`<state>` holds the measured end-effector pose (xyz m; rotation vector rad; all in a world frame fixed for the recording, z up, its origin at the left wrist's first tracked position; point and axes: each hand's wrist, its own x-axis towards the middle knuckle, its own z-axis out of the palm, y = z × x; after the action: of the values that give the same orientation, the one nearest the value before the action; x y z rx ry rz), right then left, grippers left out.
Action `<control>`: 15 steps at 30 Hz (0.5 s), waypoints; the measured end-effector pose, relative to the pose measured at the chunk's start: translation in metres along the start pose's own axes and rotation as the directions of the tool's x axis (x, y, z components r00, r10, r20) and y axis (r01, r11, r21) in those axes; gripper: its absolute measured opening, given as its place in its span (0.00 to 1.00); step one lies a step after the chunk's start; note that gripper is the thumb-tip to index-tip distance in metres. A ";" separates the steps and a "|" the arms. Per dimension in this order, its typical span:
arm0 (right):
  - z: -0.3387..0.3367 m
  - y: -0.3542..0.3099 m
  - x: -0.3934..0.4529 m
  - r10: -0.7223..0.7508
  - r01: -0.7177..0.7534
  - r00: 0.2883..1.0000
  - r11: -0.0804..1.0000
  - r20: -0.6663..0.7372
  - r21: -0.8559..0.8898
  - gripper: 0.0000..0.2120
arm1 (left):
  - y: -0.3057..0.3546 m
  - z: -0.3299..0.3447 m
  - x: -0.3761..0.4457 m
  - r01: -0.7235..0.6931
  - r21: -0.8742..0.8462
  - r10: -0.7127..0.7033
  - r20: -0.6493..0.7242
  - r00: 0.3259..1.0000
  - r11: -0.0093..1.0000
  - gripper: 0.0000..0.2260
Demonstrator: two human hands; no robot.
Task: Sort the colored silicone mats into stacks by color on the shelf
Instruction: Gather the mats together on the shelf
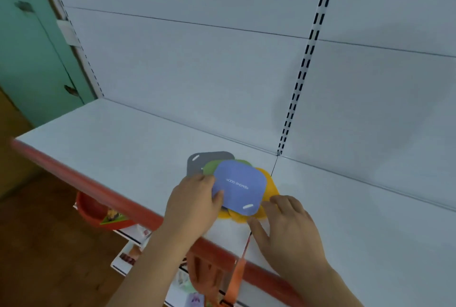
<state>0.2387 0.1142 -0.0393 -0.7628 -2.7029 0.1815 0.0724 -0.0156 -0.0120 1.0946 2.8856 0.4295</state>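
A loose pile of silicone mats lies on the white shelf (111,139). A blue mat (240,187) with white lettering is on top. Under it show a green mat (211,167), a grey mat (197,160) at the back left and yellow mats (269,187) at the right and front. My left hand (195,202) pinches the blue mat's left edge, thumb on top. My right hand (283,220) rests on the shelf with its fingertips touching the yellow mats at the pile's right front.
The shelf has a red front edge (98,183) and a white back panel with a slotted upright (303,67). Below the shelf hang a red bowl (91,208), orange items and packaged goods. A green wall is at the left.
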 end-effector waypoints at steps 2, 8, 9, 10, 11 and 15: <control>0.005 -0.001 0.010 0.038 -0.038 0.999 0.999 0.002 0.010 0.20 | 0.000 0.003 0.015 0.016 0.029 -0.016 0.020 1.000 0.999 0.20; 0.012 -0.005 0.027 0.097 -0.097 0.995 0.995 0.014 0.025 0.19 | 0.005 0.003 0.049 0.080 -0.045 -0.076 0.081 0.994 0.996 0.22; 0.012 -0.006 0.027 0.108 -0.108 0.994 0.994 0.009 0.027 0.19 | 0.006 0.001 0.051 0.090 -0.096 -0.082 0.085 0.993 0.991 0.19; 0.011 -0.007 0.026 0.117 -0.117 0.993 0.993 0.004 0.024 0.19 | 0.007 -0.001 0.053 0.092 -0.139 -0.080 0.086 0.993 0.986 0.16; 0.011 -0.008 0.026 0.126 -0.126 0.992 0.992 0.001 0.021 0.19 | 0.008 -0.003 0.055 0.076 -0.169 -0.063 0.081 0.995 0.983 0.13; 0.013 -0.012 0.031 0.176 -0.176 0.984 0.984 -0.016 0.026 0.16 | 0.007 -0.009 0.064 -0.059 -0.254 0.095 0.134 0.986 0.965 0.13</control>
<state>0.2031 0.1202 -0.0408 -0.9916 -2.6096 0.2469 0.0272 0.0291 0.0035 1.1458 2.5836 0.6658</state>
